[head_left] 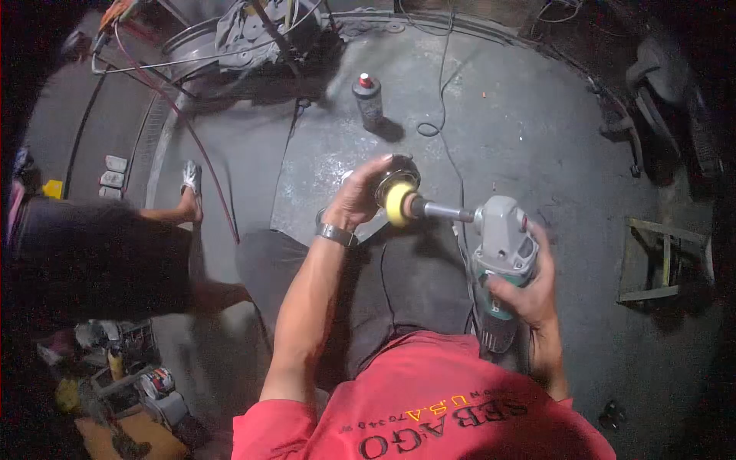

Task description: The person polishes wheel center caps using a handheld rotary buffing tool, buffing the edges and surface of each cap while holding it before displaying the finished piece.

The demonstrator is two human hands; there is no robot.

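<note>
My left hand (359,192), with a dark band at the wrist, is closed round a dark, shiny round part (405,170). A yellow pad (398,204) on the metal shaft of a power tool (502,234) touches or nearly touches that part. Around the grey and green body of this tool my right hand (533,285) is wrapped, the tool's shaft pointing left. Beyond both hands a dark bottle (369,100) with a red and white cap stands upright on the floor.
Another person's bare leg and foot (189,203) are at the left. A cable (452,157) loops along the floor. Machinery (257,38) stands at the back, a wooden frame (650,295) lies at the right, and tools (159,386) sit at the lower left.
</note>
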